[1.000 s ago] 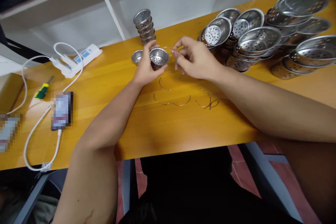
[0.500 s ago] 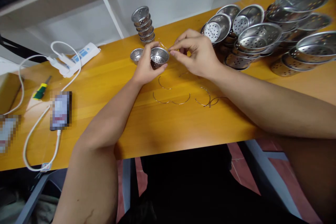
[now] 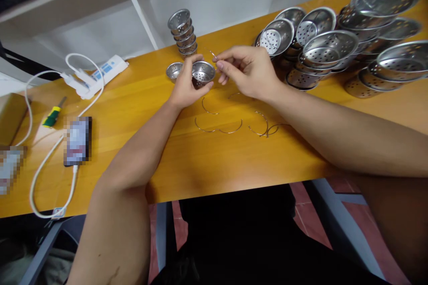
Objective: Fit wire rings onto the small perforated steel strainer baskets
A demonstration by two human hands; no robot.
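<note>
My left hand is wrapped around a small perforated metal cup, its mouth tipped toward me. Between thumb and fingertips, my right hand pinches a thin curved wire just above the right rim of that cup. Another small metal cup sits left of my left hand, partly hidden by it. Several loose curved wires, among them one wire arc, lie on the table in front of my hands.
Behind the left hand rises a stack of small perforated cups. Larger perforated metal cups crowd the right side of the wooden table. On the left are a power strip, a phone on a white cable and a screwdriver.
My right hand has turned and dropped slightly, and the wire in it is tilted differently. The left hand and its cup stay in place.
</note>
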